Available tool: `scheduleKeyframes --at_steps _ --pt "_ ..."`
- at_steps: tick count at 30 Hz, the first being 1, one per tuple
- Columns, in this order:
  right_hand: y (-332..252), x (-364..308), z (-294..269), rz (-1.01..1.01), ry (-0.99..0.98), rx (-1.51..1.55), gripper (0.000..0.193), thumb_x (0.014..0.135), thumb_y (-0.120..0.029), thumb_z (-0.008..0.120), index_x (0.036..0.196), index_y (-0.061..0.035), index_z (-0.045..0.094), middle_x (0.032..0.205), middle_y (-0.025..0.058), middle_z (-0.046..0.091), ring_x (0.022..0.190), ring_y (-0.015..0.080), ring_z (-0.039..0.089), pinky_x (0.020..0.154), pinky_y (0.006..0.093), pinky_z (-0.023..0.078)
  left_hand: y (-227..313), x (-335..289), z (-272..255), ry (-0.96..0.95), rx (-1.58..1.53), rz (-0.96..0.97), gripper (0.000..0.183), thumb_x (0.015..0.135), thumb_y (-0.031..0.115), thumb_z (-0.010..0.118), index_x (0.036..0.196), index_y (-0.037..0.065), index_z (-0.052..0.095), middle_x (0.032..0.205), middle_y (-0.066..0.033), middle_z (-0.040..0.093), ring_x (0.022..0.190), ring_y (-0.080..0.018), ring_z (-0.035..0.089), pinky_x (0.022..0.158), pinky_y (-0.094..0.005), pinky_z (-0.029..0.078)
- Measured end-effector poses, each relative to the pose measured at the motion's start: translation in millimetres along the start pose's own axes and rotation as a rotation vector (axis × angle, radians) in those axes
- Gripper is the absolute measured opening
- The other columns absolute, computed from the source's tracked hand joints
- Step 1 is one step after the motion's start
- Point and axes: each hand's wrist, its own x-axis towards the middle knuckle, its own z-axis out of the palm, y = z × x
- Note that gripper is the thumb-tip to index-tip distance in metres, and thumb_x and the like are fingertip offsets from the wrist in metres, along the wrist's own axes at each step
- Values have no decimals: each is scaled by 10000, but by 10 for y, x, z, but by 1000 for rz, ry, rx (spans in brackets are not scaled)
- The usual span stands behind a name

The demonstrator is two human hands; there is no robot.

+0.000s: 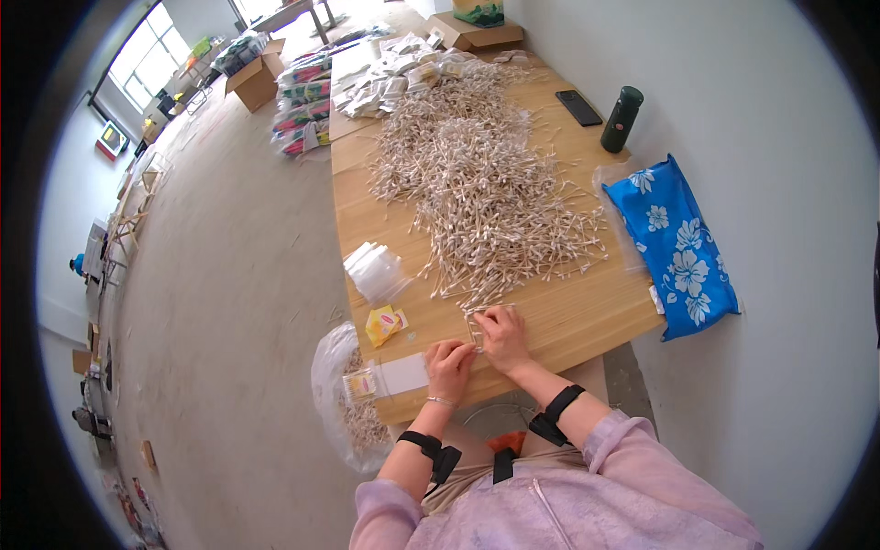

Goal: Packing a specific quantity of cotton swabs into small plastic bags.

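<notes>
A large heap of cotton swabs (pixel 486 174) with pale sticks and white tips spreads over the wooden table (pixel 568 316). At the near edge of the heap my right hand (pixel 504 339) curls its fingers over a few cotton swabs (pixel 475 332). Close on its left, my left hand (pixel 449 367) has its fingers pressed together, fingertips near the lower ends of those swabs; what they pinch is too small to make out. A clear bag with a white sheet (pixel 403 374) lies beside my left hand. Yellow printed cards (pixel 383 324) and a stack of clear plastic bags (pixel 374 272) lie farther left.
At the far end sit many filled packets (pixel 394 78) and a cardboard box (pixel 472 35). Along the right are a black phone (pixel 578 108), a dark green bottle (pixel 622 120) and a blue flowered cushion (pixel 683 247) by the wall. A plastic sack of swabs (pixel 335 367) stands beside the table's left edge.
</notes>
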Motion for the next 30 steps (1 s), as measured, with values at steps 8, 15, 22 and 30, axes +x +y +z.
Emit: scheduleKeyframes --at_steps 8,15,22,30 --pt "60 -54 46 -159 -122 284 253 754 -70 584 994 -106 654 991 26 567 964 247 506 843 406 386 -93 -63 25 -77 -44 -29 257 698 102 741 946 104 674 974 -52 625 939 -279 544 848 -394 416" --pt "117 75 -107 92 99 -114 279 731 -74 655 1004 -130 644 1021 21 560 999 255 490 872 411 381 39 9 -13 4 145 -63 446 715 167 746 1134 120 602 1275 -64 502 1253 -313 400 1060 -469 289" --pt "129 185 -63 87 31 -101 216 747 -131 685 961 -139 654 986 20 544 987 251 494 853 403 394 -92 -25 23 -47 72 28 371 727 161 732 1076 104 619 1088 -73 582 1153 -281 484 1070 -491 283" --pt "-43 60 -75 -12 -116 -27 78 756 -160 684 830 -147 662 961 0 548 973 238 501 818 408 396 -17 -14 17 31 29 -40 440 707 150 745 1118 95 597 1123 -95 551 1158 -300 474 1066 -489 297"
